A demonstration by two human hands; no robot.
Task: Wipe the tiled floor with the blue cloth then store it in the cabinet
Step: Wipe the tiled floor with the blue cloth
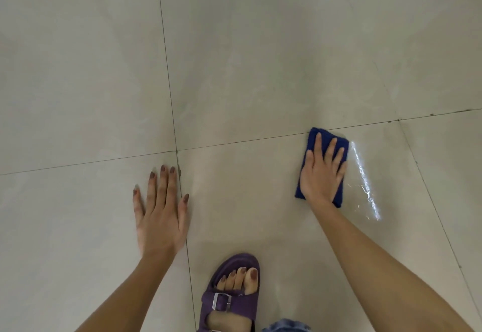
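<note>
Where right hand (322,175) presses — blue cloth (327,137) beneath | tiled floor (234,70)

We press our right hand (322,175) flat on the folded blue cloth (326,136), fingers spread and straight, with the cloth lying on the tiled floor (234,57). Just to the outer side of that hand a wet streak (365,180) glistens on the tile, running alongside the cloth's edge. Our left hand (160,211) rests palm down on the floor, fingers extended, well apart from the right, its thumb side along a grout line (170,102). Between our two forearms, nearer to us than both hands, a foot in a purple buckled sandal (234,303) stands on the tile, with a bit of denim hem (285,326) beside it.
</note>
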